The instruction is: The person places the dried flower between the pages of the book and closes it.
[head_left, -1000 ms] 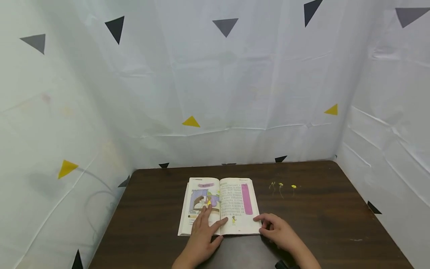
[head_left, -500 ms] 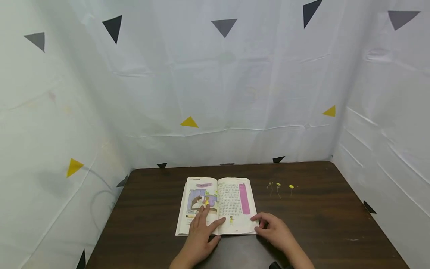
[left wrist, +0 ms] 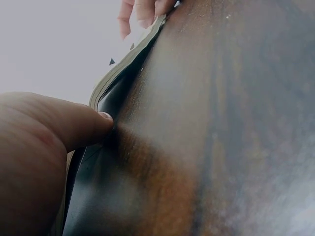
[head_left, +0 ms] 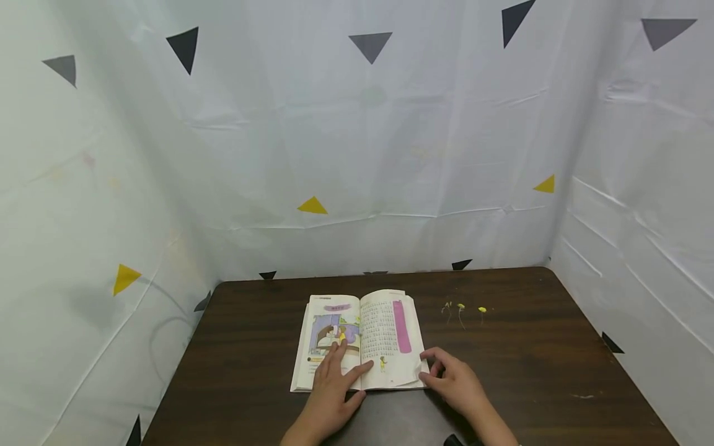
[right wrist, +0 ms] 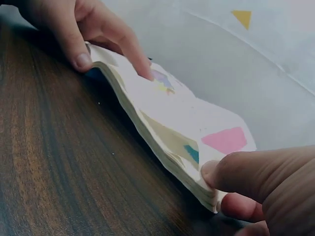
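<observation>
An illustrated book (head_left: 312, 371) lies spread on the dark wooden table, with a picture on its left page and text with a pink strip on its right. My left hand (head_left: 331, 391) rests on the lower left page with fingers spread, its thumb by the bottom edge near the spine. At the lower right corner, my right hand (head_left: 458, 383) pinches a page (head_left: 379, 331), which bows up from the stack. In the right wrist view, the right thumb (right wrist: 234, 172) presses on that lifted page (right wrist: 172, 110), and a gap shows the sheet beneath. The other right fingers sit partly hidden at the book's edge.
Small yellow flowers (head_left: 460, 308) on thin stems lie to the right of the book on the table (head_left: 530, 347). White sheeting (head_left: 374, 155) with black, grey and yellow triangles hangs behind and at both sides. A small black object (head_left: 453, 440) shows near my right wrist.
The right page has risen from lying flat and now bows toward the left, its lower corner between my right thumb and fingers. My left hand stays in place; the view shifts slightly.
</observation>
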The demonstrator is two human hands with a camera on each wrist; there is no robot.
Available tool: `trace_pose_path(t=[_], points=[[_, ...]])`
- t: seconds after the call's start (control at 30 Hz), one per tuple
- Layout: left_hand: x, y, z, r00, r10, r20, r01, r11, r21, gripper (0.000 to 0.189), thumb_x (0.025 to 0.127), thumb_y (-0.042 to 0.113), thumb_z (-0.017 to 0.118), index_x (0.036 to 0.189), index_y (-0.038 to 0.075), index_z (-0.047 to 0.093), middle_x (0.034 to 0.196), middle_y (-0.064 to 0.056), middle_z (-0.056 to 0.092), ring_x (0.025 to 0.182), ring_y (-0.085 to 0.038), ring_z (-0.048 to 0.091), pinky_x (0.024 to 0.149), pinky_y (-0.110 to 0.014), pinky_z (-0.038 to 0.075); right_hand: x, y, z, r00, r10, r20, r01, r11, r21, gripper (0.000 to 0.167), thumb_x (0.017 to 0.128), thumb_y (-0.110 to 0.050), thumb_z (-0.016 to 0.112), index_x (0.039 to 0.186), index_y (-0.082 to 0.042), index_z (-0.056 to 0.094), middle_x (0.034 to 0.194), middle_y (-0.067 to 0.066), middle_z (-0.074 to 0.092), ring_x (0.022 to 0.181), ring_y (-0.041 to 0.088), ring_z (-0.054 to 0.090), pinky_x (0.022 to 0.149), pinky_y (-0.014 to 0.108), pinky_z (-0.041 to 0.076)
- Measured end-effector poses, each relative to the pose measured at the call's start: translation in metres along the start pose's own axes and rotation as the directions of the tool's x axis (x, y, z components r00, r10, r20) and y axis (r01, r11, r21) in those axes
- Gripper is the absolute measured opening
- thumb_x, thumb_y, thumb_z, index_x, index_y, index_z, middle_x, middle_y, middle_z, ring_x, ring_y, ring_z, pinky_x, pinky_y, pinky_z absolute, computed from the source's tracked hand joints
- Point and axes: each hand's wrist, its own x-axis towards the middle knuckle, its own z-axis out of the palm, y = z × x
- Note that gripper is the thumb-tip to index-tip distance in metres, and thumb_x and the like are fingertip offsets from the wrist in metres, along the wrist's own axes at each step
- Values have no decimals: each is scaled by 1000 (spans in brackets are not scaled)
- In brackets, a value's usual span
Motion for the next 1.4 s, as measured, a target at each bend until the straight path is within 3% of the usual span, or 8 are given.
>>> trace_pose_path(t=[0.2,0.37,0.57,0.7,0.77,1.03,1.23,1.4], points=[[0,-2,-1,1000,0,-1,0,1000,12,61,99,33,79,154,49,59,181,-19,21,169,-46,16,128,-73,25,1,-5,1,1000,-4,22,1,993,119,24,97,-27,84,116,-15,78,80,-4,62,60,7,52,56,24,43],[1,-4,0,1000,0,-10,0,1000,11,61,99,33,79,154,50,58,181,-19,21,169,-46,16,127,-74,25,2,-12,7,1000,28,-5,-25,939,344,23,101,-22,79,115,-4,78,82,0,63,67,8,56,61,23,47],[2,-6,4,1000,19,-19,-19,1000,13,62,99,33,80,154,50,58,181,-19,22,168,-47,17,127,-73,26,-4,-22,16,998,55,-7,-37,741,671,38,114,-31,59,129,2,71,95,4,66,68,15,63,48,25,48],[2,-3,6,1000,24,-4,-24,1000,16,61,99,36,79,155,48,57,181,-19,22,168,-48,16,127,-73,26,-11,-23,19,992,-110,68,11,594,804,54,120,-33,39,148,11,53,124,4,69,106,22,71,79,35,65],[2,-1,6,1000,22,-4,-22,1000,14,62,98,39,80,156,43,57,181,-19,22,168,-48,18,126,-74,26,-13,-22,23,972,-197,130,2,557,830,54,121,-31,32,153,11,44,131,4,68,117,22,70,97,39,63],[5,3,0,999,11,-32,-11,1000,9,75,95,45,81,160,18,52,180,-18,26,167,-45,23,127,-72,29,-13,-26,39,910,-315,270,108,807,580,48,119,-21,45,160,4,41,137,25,67,120,13,67,101,30,58],[7,3,0,997,-7,-72,5,1000,-18,87,93,48,83,163,11,46,178,-17,32,166,-44,27,129,-69,29,-12,-28,41,895,-361,262,182,832,523,39,117,-17,50,153,-1,51,137,32,64,120,13,68,98,27,58],[4,4,2,994,-24,-109,26,1000,11,89,93,48,84,163,8,45,175,-17,37,164,-44,32,128,-66,32,-14,-26,46,839,-495,227,388,836,387,41,114,-13,55,155,-12,58,129,19,68,110,12,67,93,24,55]])
